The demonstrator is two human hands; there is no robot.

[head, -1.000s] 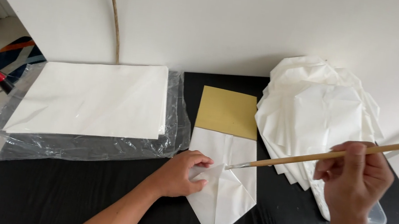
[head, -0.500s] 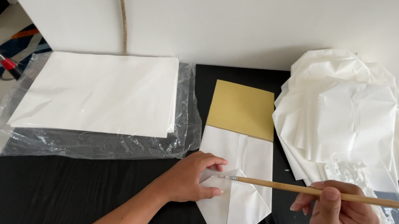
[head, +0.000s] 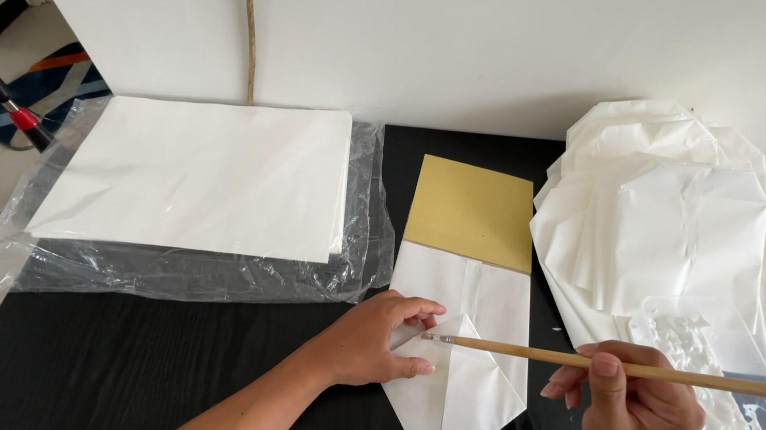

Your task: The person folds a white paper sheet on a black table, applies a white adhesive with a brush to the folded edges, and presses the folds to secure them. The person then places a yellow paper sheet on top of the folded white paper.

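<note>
1. Left hand (head: pixel 374 340) presses flat, fingers spread, on the folded white paper (head: pixel 460 378).
2. Right hand (head: pixel 642 410) grips a wooden brush (head: pixel 603 364), whose tip touches the paper just beside the left fingertips.

A black wood-grain table (head: pixel 127 369) is carrying paper goods against a white wall.

A stack of white sheets (head: pixel 197 172) is lying on a clear plastic wrapper (head: pixel 193 268), well off to the left of the left hand (head: pixel 376 340). Under that hand a folded white paper (head: pixel 463 358) with a gold square (head: pixel 473 210) at its far end is resting flat, its point sitting between the two hands. Beyond the right hand (head: pixel 638 415) a heap of folded white papers (head: pixel 680 224) is lying, with a clear plastic tray (head: pixel 738 410) just beside that hand.
</note>
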